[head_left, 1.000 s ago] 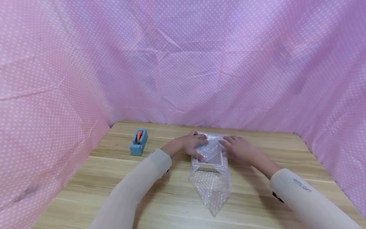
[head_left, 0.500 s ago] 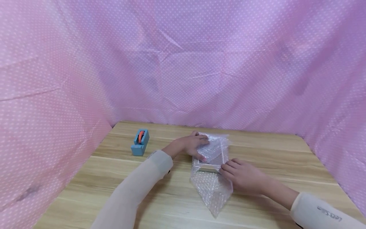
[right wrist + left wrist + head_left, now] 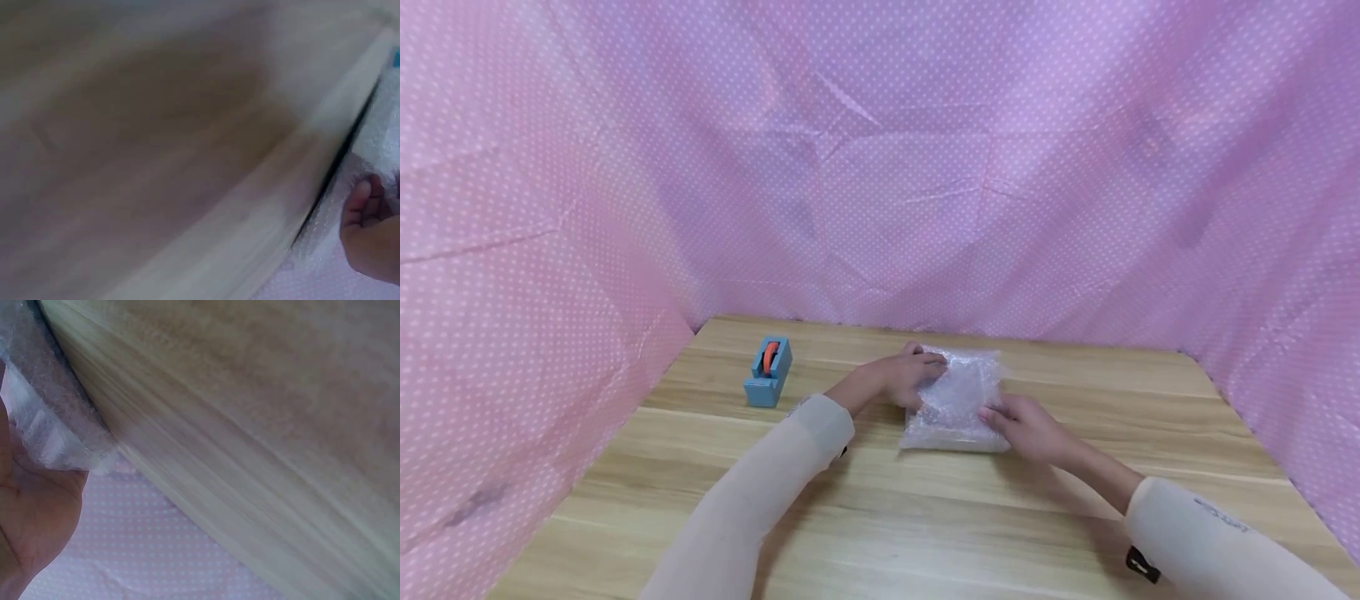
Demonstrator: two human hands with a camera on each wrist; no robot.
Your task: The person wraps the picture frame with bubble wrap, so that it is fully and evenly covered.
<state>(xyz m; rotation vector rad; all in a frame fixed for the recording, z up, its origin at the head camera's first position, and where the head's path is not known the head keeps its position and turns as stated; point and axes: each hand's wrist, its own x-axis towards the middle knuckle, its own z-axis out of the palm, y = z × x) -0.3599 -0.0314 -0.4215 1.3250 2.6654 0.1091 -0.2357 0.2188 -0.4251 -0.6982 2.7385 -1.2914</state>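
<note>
Wrap [image 3: 961,398] lies near the table's [image 3: 865,533] twelve-o'clock edge, left hand [image 3: 901,377] loosely spread atop, right hand [image 3: 1028,427] pinching it at four, one dispenser [image 3: 777,375] at nine.

From the frame's bottom edge, the left arm [image 3: 752,492] slants up to the left hand [image 3: 904,379] near centre, fingers [image 3: 931,359] pointing right. The right arm [image 3: 1217,533] reaches in from lower right; the right hand [image 3: 1028,427] points its thumb [image 3: 991,416] leftward.

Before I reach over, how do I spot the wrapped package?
On the wooden table, look toward the far edge. Between the left hand and right hand lies the squarish wrapped package, its shiny, bubbly surface unlike the blue tape dispenser.
</note>
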